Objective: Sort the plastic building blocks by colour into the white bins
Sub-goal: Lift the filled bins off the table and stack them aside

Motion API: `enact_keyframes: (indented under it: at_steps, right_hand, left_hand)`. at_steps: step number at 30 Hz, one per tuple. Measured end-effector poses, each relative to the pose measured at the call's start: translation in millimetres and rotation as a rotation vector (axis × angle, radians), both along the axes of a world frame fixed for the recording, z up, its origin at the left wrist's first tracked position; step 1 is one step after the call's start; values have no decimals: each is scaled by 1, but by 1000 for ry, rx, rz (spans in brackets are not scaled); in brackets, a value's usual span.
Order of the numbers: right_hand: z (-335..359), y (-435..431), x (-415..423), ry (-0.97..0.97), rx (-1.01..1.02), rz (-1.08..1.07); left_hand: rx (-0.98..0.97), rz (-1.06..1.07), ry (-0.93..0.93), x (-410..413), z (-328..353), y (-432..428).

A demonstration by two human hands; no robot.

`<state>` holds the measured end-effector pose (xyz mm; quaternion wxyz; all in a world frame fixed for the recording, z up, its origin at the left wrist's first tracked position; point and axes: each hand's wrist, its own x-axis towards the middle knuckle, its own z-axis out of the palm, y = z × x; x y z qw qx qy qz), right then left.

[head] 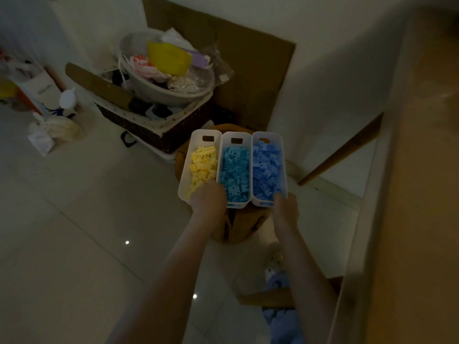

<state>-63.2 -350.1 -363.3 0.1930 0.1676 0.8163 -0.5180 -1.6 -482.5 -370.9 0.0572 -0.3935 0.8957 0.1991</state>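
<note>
Bins: three white bins stand side by side, walls touching, in the centre of the frame on a wooden stool [238, 229]; their long axes run up the frame, away from the person.
Left bin [185, 175]: holds yellow blocks [202, 162].
Middle bin [237, 135]: holds light blue blocks [234, 167].
Right bin [276, 137]: holds darker blue blocks [267, 165].
Progress: each bin shows one colour only, so the sorting looks close to finished.
Left hand [208, 198]: back to the camera, at the near end of the left bin, by the wall it shares with the middle bin. Its fingers dip among the yellow blocks and are hidden, so whether it holds anything cannot be told.
Right hand [285, 206]: at the near right corner of the right bin, against its rim. The fingers are hidden, so its grip cannot be told.
Key relation: the bins lie straight ahead of both hands, short near ends toward them. The left hand is nearer the yellow blocks, the right hand nearer the darker blue, and the middle bin sits between the two.
Surroundings: in the upper left of the frame, a dark woven basket [154, 131] carries a grey bowl [161, 93] of odds and ends, standing on the pale tiled floor [74, 219].
</note>
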Motion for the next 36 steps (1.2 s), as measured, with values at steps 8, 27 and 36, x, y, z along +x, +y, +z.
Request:
enact_keyframes:
  at_steps: [8, 27, 36]
  right_hand:
    - [58, -33, 74, 538, 223, 408]
    - [247, -41, 236, 1215, -172, 1025]
    - [319, 115, 85, 1060, 149, 673]
  left_hand:
    - [-51, 244, 395, 52, 54, 16]
    - [-211, 358, 754, 226, 235, 28]
    - [-25, -299, 650, 81, 323, 150]
